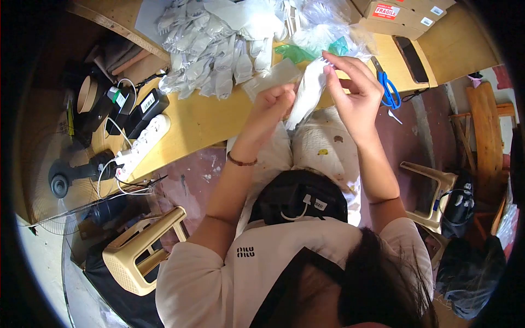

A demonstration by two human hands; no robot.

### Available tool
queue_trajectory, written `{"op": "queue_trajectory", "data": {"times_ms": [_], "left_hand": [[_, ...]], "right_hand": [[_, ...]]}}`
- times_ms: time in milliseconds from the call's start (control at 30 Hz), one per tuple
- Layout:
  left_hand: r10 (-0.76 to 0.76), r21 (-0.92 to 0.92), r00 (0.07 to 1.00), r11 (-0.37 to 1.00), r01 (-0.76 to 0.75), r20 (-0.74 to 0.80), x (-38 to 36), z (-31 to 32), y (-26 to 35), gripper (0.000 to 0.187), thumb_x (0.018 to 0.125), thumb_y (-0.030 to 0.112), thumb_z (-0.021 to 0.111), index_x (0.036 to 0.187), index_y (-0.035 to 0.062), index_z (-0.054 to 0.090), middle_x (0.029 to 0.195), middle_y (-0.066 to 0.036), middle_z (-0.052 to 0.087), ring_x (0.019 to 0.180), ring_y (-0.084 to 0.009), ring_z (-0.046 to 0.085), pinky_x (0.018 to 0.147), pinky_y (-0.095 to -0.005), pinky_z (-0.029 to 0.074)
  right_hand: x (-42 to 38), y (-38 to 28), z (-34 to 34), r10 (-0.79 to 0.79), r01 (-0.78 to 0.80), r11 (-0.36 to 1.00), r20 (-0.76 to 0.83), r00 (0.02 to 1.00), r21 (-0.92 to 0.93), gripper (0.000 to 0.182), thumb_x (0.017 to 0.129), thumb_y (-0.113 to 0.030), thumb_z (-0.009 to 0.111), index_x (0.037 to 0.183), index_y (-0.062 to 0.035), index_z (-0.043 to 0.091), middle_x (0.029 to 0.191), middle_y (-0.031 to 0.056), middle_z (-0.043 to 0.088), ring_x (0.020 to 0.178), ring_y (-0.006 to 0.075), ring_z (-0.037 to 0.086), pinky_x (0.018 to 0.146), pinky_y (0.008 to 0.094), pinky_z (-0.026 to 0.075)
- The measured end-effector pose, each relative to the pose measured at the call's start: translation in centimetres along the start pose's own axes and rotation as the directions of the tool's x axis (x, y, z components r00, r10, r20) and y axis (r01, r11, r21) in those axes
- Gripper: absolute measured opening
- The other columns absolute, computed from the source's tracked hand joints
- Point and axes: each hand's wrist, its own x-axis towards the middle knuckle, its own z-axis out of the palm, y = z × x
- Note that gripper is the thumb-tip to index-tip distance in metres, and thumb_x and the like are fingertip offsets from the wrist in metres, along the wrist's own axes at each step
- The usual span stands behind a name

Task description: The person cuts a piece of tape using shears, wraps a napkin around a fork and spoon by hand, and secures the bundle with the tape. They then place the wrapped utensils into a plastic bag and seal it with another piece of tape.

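In front of me, over the table edge, a slim white packet (307,94) hangs at a slant; what look like white fork tines show at its upper end. My right hand (355,87) pinches that upper end between thumb and fingertips. Closed at the packet's left side, my left hand (275,105) has its fingers curled and seems to grip it; its fingertips are partly hidden. Beyond the hands lies a big heap of similar clear-wrapped white packets (210,54). A flat clear sleeve (272,78) rests on the table just past my left hand.
Blue-handled scissors (389,90) and a phone (411,60) lie to the right on the table (191,128). Behind are green plastic (295,53), clear bags (322,30) and a cardboard box (402,16). A power strip (145,145) and fan (60,186) stand left; stools (145,249) flank me.
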Motion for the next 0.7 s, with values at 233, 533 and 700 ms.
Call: {"op": "queue_trajectory", "data": {"times_ms": [233, 533, 700], "left_hand": [[0.016, 0.121, 1.000, 0.992, -0.017, 0.013, -1.1, -0.1, -0.5, 0.026, 0.089, 0.012, 0.062, 0.109, -0.0047, 0.062, 0.088, -0.003, 0.065, 0.073, -0.0060, 0.057, 0.065, -0.0208, 0.046], [0.092, 0.098, 0.991, 0.992, -0.083, -0.094, -1.0, 0.9, -1.4, 0.024, 0.087, 0.010, 0.063, 0.107, -0.0038, 0.063, 0.082, -0.002, 0.065, 0.069, -0.0038, 0.055, 0.061, -0.0188, 0.043], [0.103, 0.075, 0.985, 0.993, -0.093, -0.142, -0.8, 1.5, -1.3, 0.024, 0.088, 0.011, 0.062, 0.108, -0.0025, 0.063, 0.084, -0.001, 0.065, 0.071, -0.0027, 0.054, 0.061, -0.0184, 0.042]], "right_hand": [[0.1, 1.1, 0.2, 0.058, -0.055, 0.996, -0.040, 0.998, 0.069, 0.024, 0.081, 0.001, 0.063, 0.104, -0.0046, 0.068, 0.093, 0.0069, 0.062, 0.080, 0.0091, 0.060, 0.062, 0.0209, 0.055], [-0.2, 0.7, 0.4, 0.148, -0.147, 0.985, -0.005, 0.989, 0.089, 0.021, 0.080, 0.000, 0.063, 0.100, -0.0029, 0.068, 0.089, 0.0069, 0.064, 0.079, 0.0105, 0.060, 0.068, 0.0231, 0.054], [-0.3, 1.7, 0.2, 0.010, -0.009, 0.999, 0.045, 0.999, -0.037, 0.015, 0.077, -0.003, 0.064, 0.091, -0.0033, 0.067, 0.085, 0.0085, 0.066, 0.084, 0.0191, 0.059, 0.080, 0.0311, 0.047]]}}
